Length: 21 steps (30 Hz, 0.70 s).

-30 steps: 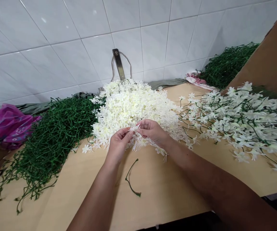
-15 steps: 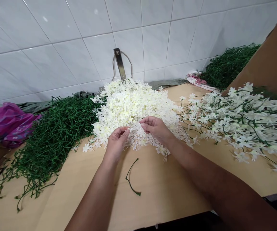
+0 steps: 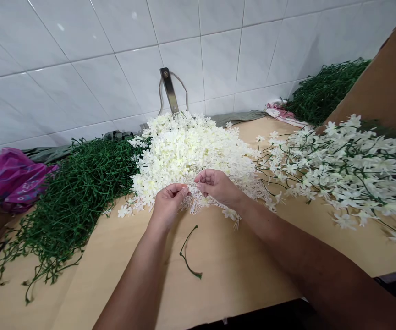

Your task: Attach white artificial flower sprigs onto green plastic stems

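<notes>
My left hand [image 3: 167, 202] and my right hand [image 3: 217, 185] meet fingertip to fingertip at the near edge of a heap of loose white plastic flowers [image 3: 187, 151]. Both hands are closed in a pinch on small white flower pieces from that heap. A single bent green stem [image 3: 187, 254] lies on the wooden table [image 3: 239, 270] just below my hands, untouched.
A mound of green plastic stems [image 3: 74, 192] lies at the left, another green stem pile [image 3: 325, 89] at the back right. Finished sprays of white flowers on green stems [image 3: 349, 169] cover the right side. A purple bag [image 3: 12, 176] sits far left. White tiled wall [image 3: 115, 59] behind.
My hands drew slightly apart half a second ago and have come back together, fingertips touching over the white flower pieces. Nothing else on the table has moved.
</notes>
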{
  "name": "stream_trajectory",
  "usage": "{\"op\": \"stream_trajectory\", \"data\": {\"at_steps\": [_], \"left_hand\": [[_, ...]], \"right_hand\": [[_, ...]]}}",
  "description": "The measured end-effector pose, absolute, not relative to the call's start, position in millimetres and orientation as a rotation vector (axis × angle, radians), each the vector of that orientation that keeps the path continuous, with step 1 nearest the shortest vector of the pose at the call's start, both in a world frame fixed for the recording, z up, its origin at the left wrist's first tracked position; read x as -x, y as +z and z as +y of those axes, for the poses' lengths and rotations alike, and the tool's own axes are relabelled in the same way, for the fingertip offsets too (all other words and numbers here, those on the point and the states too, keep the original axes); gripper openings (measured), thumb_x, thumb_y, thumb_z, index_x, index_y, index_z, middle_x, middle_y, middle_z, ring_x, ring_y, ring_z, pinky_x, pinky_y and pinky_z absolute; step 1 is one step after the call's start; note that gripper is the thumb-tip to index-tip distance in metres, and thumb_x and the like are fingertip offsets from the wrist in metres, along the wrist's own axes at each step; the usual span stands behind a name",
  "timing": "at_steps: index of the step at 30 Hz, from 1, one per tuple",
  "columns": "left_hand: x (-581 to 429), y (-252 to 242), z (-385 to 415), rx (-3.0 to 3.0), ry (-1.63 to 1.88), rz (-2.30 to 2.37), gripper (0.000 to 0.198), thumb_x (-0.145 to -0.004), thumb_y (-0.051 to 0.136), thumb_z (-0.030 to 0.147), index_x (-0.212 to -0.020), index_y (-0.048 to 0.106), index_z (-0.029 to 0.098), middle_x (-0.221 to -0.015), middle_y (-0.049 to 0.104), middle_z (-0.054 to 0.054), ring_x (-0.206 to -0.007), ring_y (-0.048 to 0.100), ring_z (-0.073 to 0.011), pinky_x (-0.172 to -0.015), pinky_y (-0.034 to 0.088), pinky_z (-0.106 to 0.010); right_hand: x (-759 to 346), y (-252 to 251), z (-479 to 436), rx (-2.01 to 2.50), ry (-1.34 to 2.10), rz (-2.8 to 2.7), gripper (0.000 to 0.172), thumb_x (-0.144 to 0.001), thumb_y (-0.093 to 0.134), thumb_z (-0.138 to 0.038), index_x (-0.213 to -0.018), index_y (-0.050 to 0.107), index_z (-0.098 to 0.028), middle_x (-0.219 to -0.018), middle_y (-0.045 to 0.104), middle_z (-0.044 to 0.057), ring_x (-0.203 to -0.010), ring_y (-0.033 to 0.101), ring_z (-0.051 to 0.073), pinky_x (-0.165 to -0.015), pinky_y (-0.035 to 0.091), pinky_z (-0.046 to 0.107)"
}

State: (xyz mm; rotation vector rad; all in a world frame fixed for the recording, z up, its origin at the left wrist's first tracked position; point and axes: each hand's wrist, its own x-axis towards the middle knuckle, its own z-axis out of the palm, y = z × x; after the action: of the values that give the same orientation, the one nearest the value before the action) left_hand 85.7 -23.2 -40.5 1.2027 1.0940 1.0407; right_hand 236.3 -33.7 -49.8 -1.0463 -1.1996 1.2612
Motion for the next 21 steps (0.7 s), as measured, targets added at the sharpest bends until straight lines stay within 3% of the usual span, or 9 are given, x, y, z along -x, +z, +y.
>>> {"op": "stream_trajectory", "data": {"at_steps": [3,7,13,21], "left_hand": [[-79.8,-43.0,-17.3,-1.166,1.125,1.156,0.022,-0.05,0.074,0.029,-0.061,0.063,0.013,-0.056,0.061,0.0,-0.055,0.051,-0.0093,-0.058,0.038,-0.022],[-74.9,-40.9,-15.9,-1.199,1.223,1.183,0.021,-0.051,0.073,0.028,-0.061,0.063,0.014,-0.082,0.064,-0.003,-0.074,0.053,-0.0114,-0.067,0.038,-0.022],[-79.4,-36.2,-23.1,-1.142,1.094,1.011,0.02,-0.054,0.073,0.028,-0.065,0.061,0.014,-0.056,0.055,0.003,-0.054,0.047,-0.0061,-0.055,0.036,-0.018],[-88.0,-36.5,-29.1,-0.933,0.98,0.951,0.025,-0.052,0.075,0.026,-0.068,0.058,0.015,-0.054,0.058,0.003,-0.05,0.052,-0.0051,-0.05,0.04,-0.014]], "right_hand": [[-238.9,-49.5,-31.4,0.988,1.244,-1.08,0.013,-0.061,0.061,-0.018,-0.069,0.052,-0.013,-0.049,0.048,-0.007,-0.041,0.042,0.003,-0.043,0.035,0.02],[-239.5,-49.1,-30.8,0.955,1.313,-0.895,0.018,-0.057,0.066,-0.021,-0.067,0.053,-0.013,-0.051,0.054,-0.004,-0.048,0.049,0.005,-0.049,0.04,0.021],[-229.7,-51.2,-33.8,0.933,1.45,-0.725,0.024,-0.05,0.073,-0.023,-0.061,0.054,-0.012,-0.052,0.057,-0.002,-0.049,0.051,0.006,-0.052,0.04,0.022],[-226.2,-52.9,-36.5,0.778,1.652,-0.647,0.03,-0.044,0.077,-0.023,-0.06,0.055,-0.012,-0.051,0.054,-0.004,-0.051,0.05,0.005,-0.054,0.039,0.021]]}}
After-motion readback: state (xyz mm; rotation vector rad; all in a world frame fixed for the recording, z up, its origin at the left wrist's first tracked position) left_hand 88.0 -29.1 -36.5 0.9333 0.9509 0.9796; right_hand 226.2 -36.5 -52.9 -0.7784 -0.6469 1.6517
